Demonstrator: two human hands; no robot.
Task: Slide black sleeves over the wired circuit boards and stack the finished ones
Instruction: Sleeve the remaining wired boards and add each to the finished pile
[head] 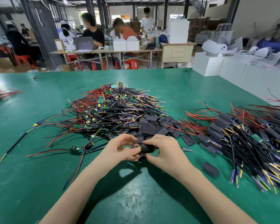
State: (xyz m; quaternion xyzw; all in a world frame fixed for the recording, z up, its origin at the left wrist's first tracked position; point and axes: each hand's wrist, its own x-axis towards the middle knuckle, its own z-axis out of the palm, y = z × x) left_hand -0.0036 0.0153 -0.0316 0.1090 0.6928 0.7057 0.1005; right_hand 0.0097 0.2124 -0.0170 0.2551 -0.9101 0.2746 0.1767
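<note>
Sleeving a board at centre frame

My left hand pinches the small wired circuit board; my right hand grips the black rubbery sleeve.

Electronics assembly workshop: green work table heaped with wired circuit boards, seated workers at benches, stacked white boxes.

- Both forearms bare, coming in from the lower edge, converging toward the middle.
- Left hand: palm turned inward, fingers curled, thumb and fingertips pinching at the meeting point of the hands.
- Right hand: knuckles up, fingers curled down and gripping; thumb tucked under.
- Hands touching or nearly so, raised just above the surface.
</note>
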